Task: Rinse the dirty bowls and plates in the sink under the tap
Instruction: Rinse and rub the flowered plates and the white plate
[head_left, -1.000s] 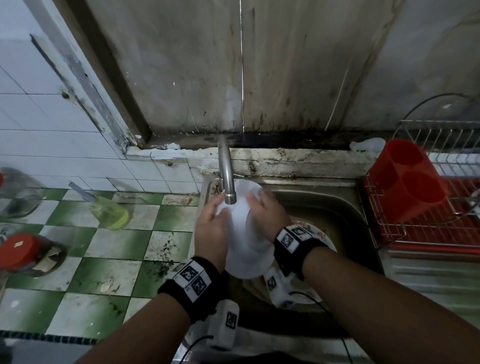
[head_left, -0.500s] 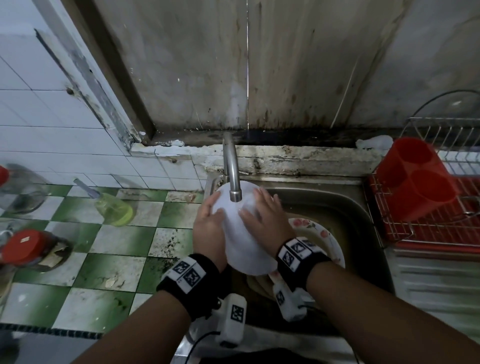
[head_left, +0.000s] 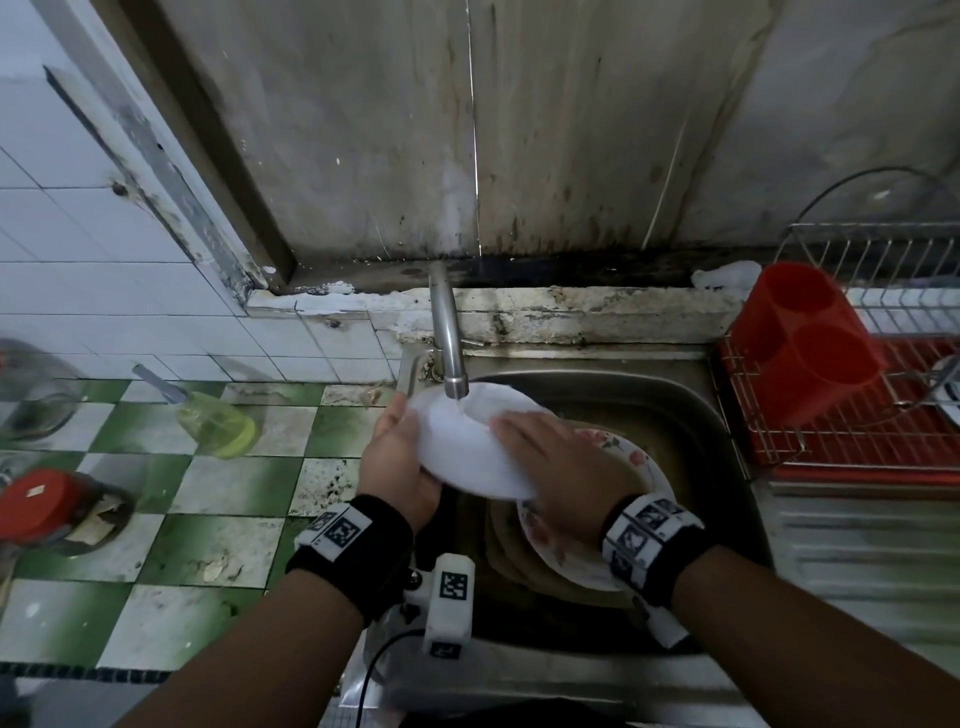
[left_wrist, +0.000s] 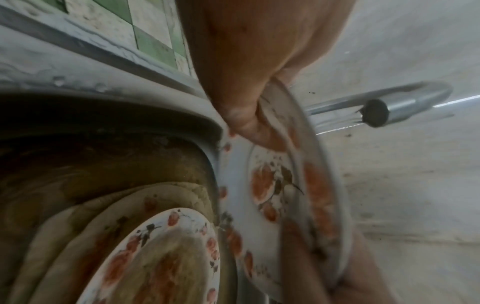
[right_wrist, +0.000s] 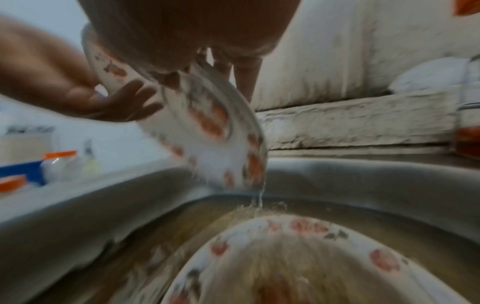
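Observation:
A white plate (head_left: 462, 447) is held back-up, tilted, right under the spout of the steel tap (head_left: 450, 358). My left hand (head_left: 397, 452) grips its left rim, fingers under the flower-patterned face (left_wrist: 270, 185). My right hand (head_left: 545, 447) holds the right side, fingers spread over the back and thumb on the patterned face (right_wrist: 207, 123). Water runs off the plate's lower rim into the sink (head_left: 649, 379). A second flowered plate (head_left: 636, 460), smeared with brown residue, lies in the sink on other dishes; it also shows in the wrist views (left_wrist: 166, 246) (right_wrist: 311, 257).
To the right of the sink stands a wire dish rack (head_left: 857, 431) with a red cutlery holder (head_left: 805, 338). On the green-and-white tiled counter at left lie a yellow-green bottle (head_left: 218, 421), a red-lidded jar (head_left: 41, 504) and a glass jar (head_left: 31, 400).
The plate has turned from lengthwise under the tap to lying more across and flatter. My right hand has slid from the plate's top edge down across its back.

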